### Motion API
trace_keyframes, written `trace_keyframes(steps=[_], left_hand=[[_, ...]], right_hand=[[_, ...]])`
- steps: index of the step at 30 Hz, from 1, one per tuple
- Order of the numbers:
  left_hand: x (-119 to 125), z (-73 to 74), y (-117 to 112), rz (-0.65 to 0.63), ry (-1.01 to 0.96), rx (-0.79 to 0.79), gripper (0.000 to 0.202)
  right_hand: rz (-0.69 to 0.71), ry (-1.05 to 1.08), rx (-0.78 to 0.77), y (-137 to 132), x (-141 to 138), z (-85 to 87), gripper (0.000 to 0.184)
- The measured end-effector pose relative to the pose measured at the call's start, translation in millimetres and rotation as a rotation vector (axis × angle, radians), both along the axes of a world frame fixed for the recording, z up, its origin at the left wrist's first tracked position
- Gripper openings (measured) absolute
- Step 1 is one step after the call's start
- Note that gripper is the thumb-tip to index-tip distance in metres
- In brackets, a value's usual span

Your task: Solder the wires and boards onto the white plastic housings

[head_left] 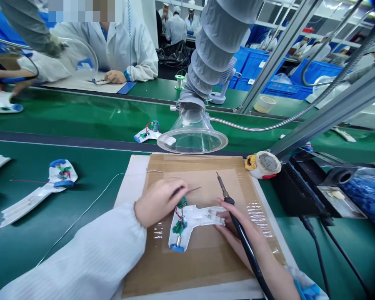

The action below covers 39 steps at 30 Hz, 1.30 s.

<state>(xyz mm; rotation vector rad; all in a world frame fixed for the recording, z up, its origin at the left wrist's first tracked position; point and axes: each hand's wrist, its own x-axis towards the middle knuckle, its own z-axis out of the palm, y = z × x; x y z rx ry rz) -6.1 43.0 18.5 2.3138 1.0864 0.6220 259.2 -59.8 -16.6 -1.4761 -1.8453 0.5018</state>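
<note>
A white plastic housing [196, 217] with a small green circuit board, coloured wires and a blue-ended motor lies on a brown cardboard mat [203, 258]. My left hand [158, 201] is closed at the housing's upper end, pinching a thin wire whose tip points right. My right hand [237, 233] rests on the mat beside the housing's right arm and grips a soldering iron [225, 195], tip raised and pointing up-left, clear of the part.
A clear fume-extractor funnel [192, 135] on a grey hose hangs just beyond the mat. A solder-tip cleaner [263, 163] and black soldering station [303, 189] sit right. Similar white housings [40, 189] lie left on the green belt. A person in white works across the belt.
</note>
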Motion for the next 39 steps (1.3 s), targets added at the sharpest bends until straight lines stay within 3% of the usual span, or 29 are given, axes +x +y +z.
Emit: trace_keyframes(steps=[4,6,9,11,15,21,25,28,30,34,39], left_hand=[[-15,-4.8,10,0.050,-0.047,-0.082,0.033],[-25,-5.9,13,0.125,-0.008,0.044,0.032],[-45,-8.6,18,0.319,0.221,0.301,0.031],[-57,-11.2,21,0.365,0.345,0.324,0.029],[-63,-10.8,21,0.321,0.200,0.266,0.030],[-37,3.9,3,0.198,-0.172,0.382,0.021],[-20,6.4,-10,0.145,-0.266,0.347,0.023],[-8,2.3,-18,0.107,-0.300,0.325,0.019],[-1,-2.0,-22,0.050,-0.288,0.319,0.014],[7,-11.4,-27,-0.040,-0.210,0.385,0.012],[8,-18.6,-26,-0.066,-0.138,0.390,0.012]], right_hand=[[0.048,0.024,-0.029,8,-2,0.4,0.043],[0.055,0.029,-0.042,11,-4,-0.9,0.043],[0.051,0.031,-0.034,14,-6,-1.5,0.043],[0.055,0.047,-0.025,14,-6,-1.5,0.044],[0.073,0.055,-0.034,15,0,-6.3,0.047],[0.127,0.043,0.014,15,6,-14.5,0.053],[0.019,0.142,0.108,9,3,-5.0,0.043],[-0.154,0.281,0.283,4,3,0.4,0.022],[-0.223,0.405,0.363,3,4,0.9,0.024],[-0.300,0.563,0.328,0,3,-1.4,0.025],[-0.219,0.424,0.280,-9,6,-5.9,0.020]])
